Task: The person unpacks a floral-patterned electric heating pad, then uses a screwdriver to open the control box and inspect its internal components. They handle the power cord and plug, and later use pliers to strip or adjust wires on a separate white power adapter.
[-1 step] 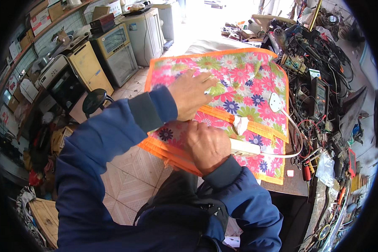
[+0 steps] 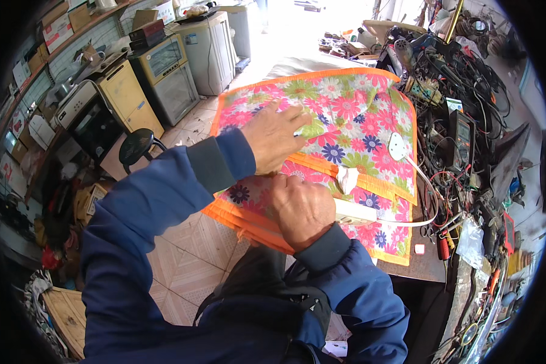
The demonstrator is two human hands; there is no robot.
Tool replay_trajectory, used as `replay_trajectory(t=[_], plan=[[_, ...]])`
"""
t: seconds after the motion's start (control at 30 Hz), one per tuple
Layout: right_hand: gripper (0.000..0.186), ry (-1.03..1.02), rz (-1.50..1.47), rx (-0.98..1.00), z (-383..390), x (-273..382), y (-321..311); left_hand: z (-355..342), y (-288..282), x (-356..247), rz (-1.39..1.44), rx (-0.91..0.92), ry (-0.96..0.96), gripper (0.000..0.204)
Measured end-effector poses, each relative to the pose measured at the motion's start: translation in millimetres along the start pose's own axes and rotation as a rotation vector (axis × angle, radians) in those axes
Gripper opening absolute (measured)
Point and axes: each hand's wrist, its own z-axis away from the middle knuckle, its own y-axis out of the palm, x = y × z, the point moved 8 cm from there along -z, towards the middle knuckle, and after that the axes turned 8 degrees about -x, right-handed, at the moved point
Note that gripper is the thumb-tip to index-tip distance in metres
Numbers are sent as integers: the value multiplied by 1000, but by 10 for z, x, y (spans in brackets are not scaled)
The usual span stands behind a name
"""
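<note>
My left hand [image 2: 277,137] lies over the floral cloth [image 2: 346,109], fingers spread, palm down. That cloth is pink, green and purple with an orange border, and a folded orange edge crosses its middle. Just nearer to me, my right hand [image 2: 303,209] is closed around one end of a cream power strip [image 2: 356,212], with the thumb side close to the left hand. From the strip's other end a white cable [image 2: 406,225] loops up to a white plug [image 2: 398,147] on the cloth. A crumpled white scrap [image 2: 347,180] sits above the strip. The fingertips of my right hand are hidden.
Tangled cables and tools, including a multimeter [image 2: 463,141] and a plastic bag [image 2: 469,244], crowd the right side. A small pinkish block [image 2: 419,249] lies on the table edge [image 2: 400,271]. Left stand a black stool [image 2: 136,147], cabinets [image 2: 127,97] and a white appliance [image 2: 207,54].
The cloth's far left edge has shifted slightly. My right hand has moved a touch to the right; both hands otherwise keep their places.
</note>
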Motion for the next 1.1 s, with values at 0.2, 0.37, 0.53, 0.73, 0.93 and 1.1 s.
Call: replay_trajectory(t=[0.2, 0.37, 0.53, 0.73, 0.93, 1.1], plan=[[8, -13, 1, -13, 32, -78, -166, -211, 60, 59, -201, 64, -112, 24], [11, -2, -93, -83, 192, -134, -639, -257, -635, 957, -153, -329, -319, 12], [16, 78, -147, -257, 273, -405, -1234, -244, -760, 1158, -198, -345, -298, 12], [8, 337, -24, -448, 774, -635, -2181, -178, -663, 1176, -146, -288, -310, 12], [25, 672, -692, -1085, 1537, -1654, -2459, -121, -585, 846, -69, -173, -282, 18], [29, 578, -730, -1027, 1449, -1491, -2446, -18, -479, 168, -4, -399, 26, 19]])
